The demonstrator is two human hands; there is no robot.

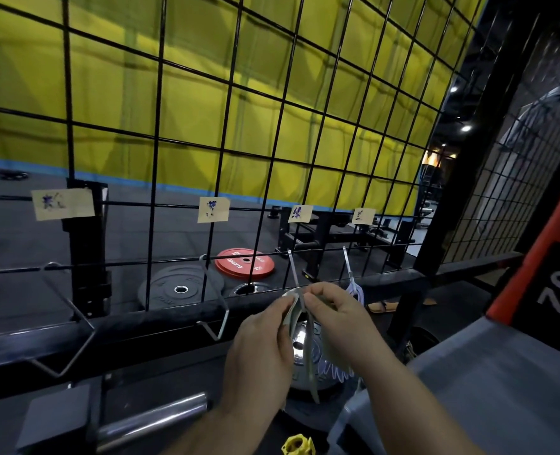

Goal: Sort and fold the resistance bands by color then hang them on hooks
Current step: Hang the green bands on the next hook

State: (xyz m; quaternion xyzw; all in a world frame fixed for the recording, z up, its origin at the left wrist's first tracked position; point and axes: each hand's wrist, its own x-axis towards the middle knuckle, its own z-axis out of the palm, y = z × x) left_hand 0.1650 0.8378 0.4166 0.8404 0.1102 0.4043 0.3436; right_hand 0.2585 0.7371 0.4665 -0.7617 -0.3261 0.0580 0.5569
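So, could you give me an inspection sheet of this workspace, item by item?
Surface: wire grid on a black frame; dark floor behind.
Job's things: greenish band held at the third hook; pale band hanging on the fourth hook; four paper labels.
Clutter: red plate, black plates, chrome plate, yellow collar, steel bar.
Hands: left hand and right hand both pinch the greenish band.
Cables: nothing seen.
Surroundings: yellow wall, grey box at right.

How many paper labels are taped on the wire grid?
4 labels in one row: that one far left, one centre, two close together at right. None looks hidden.
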